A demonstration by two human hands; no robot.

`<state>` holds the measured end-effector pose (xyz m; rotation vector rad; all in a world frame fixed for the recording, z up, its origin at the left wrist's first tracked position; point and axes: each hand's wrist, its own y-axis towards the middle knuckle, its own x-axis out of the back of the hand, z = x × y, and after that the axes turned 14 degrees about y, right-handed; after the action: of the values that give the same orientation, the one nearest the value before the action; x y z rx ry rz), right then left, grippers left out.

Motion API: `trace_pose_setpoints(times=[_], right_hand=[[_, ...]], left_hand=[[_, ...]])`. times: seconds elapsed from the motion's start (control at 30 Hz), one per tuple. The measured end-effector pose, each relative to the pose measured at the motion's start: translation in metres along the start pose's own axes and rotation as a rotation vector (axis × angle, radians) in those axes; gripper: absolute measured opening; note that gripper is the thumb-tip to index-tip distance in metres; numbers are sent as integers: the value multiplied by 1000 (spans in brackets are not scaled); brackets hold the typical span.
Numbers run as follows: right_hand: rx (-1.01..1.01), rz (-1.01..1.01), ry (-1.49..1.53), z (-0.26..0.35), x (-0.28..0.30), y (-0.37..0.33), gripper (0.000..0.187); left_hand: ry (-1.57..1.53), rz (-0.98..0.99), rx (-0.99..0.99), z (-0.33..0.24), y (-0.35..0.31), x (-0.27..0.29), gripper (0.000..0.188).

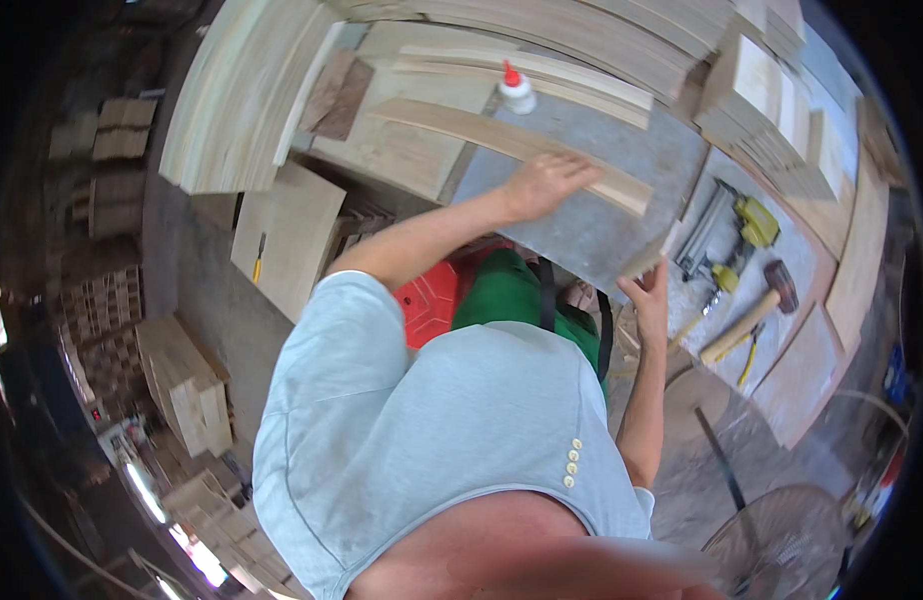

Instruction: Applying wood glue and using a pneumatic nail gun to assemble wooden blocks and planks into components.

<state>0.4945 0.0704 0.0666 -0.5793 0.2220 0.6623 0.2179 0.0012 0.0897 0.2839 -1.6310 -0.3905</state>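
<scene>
A long pale wooden board (462,125) lies across the grey work surface (582,125). My left hand (552,185) is closed over its near edge toward the right end, fingers curled onto the wood. At the table's near right edge, my right hand (646,290) pinches a short, thin wooden piece (654,252) between thumb and fingers. This short piece stands on edge, apart from the board's right end. Beyond the board is a white glue bottle (518,95) with a red nozzle.
To the right lie a green nail gun (752,222), a mallet (747,322) and yellow-handled pliers (750,358). Stacked boards (247,95) rise at left, and wood blocks (757,95) at far right. A yellow-handled tool (259,262) rests on a panel; a fan (782,545) stands lower right.
</scene>
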Motion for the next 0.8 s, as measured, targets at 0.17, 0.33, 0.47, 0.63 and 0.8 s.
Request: trace_pose_setpoints(times=[0.17, 0.33, 0.47, 0.63, 0.8], right_hand=[[32, -51, 5, 10, 7, -10, 84], [-101, -54, -50, 4, 10, 1, 97], [68, 1, -244, -6, 13, 5, 104], [177, 40, -352, -7, 9, 10, 107], [192, 105, -403, 1, 7, 10, 104]], left_hand=[[-61, -102, 229, -33, -41, -27, 36], [-63, -24, 345, -48, -71, -60, 36], [-81, 22, 586, -61, -80, -65, 41], [-486, -6, 1315, -72, -83, -69, 63], [-7, 328, 384, -45, -55, -50, 82]])
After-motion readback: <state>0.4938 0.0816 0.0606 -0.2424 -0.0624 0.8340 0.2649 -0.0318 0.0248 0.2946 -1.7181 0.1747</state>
